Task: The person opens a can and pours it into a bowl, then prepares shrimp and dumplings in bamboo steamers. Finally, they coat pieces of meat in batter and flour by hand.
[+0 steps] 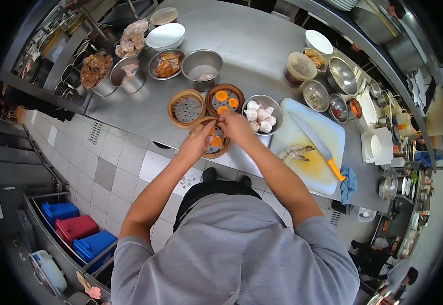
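My left hand and my right hand meet over the near bamboo steamer basket, fingertips drawn together. What they pinch, if anything, is hidden. Round orange slices, which look like carrot, lie on its perforated liner, one close to my left fingertips. Behind my right hand, a second steamer basket holds several such slices. To the left is a third steamer basket with only a perforated liner showing. Right of my right hand, a metal bowl contains whitish balls.
A white cutting board on the right carries a yellow-handled knife and raw shrimp. A blue cloth lies beside it. Metal bowls of food, including a deep bowl, stand further back on the steel counter.
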`<state>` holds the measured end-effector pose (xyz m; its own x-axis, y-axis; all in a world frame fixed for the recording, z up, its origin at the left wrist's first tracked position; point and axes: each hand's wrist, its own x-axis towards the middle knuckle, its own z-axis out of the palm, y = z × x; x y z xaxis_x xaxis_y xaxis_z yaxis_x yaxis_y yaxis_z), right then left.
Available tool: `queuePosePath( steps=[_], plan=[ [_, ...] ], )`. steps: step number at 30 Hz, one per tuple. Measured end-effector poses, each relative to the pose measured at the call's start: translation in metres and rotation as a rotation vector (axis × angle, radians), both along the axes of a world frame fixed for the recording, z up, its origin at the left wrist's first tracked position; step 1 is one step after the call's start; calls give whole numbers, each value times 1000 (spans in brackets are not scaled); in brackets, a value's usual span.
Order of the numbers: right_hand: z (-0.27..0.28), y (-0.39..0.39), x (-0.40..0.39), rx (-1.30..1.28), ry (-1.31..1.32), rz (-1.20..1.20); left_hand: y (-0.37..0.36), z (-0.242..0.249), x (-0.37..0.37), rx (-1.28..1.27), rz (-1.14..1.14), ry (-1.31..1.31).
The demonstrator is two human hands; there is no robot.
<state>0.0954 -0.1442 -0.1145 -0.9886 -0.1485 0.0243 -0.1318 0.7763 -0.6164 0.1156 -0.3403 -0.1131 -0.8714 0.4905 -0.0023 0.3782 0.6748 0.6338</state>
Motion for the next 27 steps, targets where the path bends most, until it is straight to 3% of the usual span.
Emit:
queuePosePath(
  steps=[4, 7, 12, 14, 17, 21, 23, 26, 27],
  plan=[
    [19, 86, 11, 183, 194, -187, -2, 2, 2, -159, -122, 308],
    [14, 123, 10, 284, 182, -123, 15, 26, -2, -146, -87, 385],
    [9, 116, 5, 329, 92, -149, 112, 19, -34, 46, -145, 351],
    [6, 114, 3, 312, 127, -131, 146, -10, -48, -171, -108, 301],
    [4, 116, -6, 334, 49, -134, 163, -7, -47, -267, -86, 248],
    [4, 135, -10, -54, -18, -196, 155, 3, -63, -160, -145, 54],
    [4, 142, -14, -214, -4, -268, 136, 12, -73, 40, -64, -38],
    [-1, 133, -27, -286, 58, -193, 96, 24, -96, 156, 84, -99],
    [1, 122, -30, -249, 88, -150, 83, 7, -114, 152, 93, -14]
  ],
)
